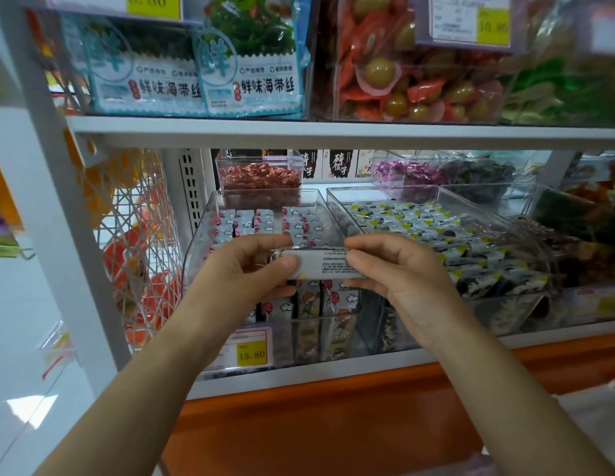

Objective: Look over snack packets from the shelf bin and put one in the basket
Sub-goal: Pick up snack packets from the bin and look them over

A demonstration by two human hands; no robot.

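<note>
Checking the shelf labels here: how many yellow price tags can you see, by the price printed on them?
8.80 tag: 1
10.80 tag: 1
15.80 tag: 1
Unreadable blurred yellow tag at lower right: 1
Total: 4

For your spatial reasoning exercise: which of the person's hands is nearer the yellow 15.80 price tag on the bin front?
Left. The left hand is above the price tag, slightly to its right; the right hand sits farther right, holding the packet's other end.
</note>
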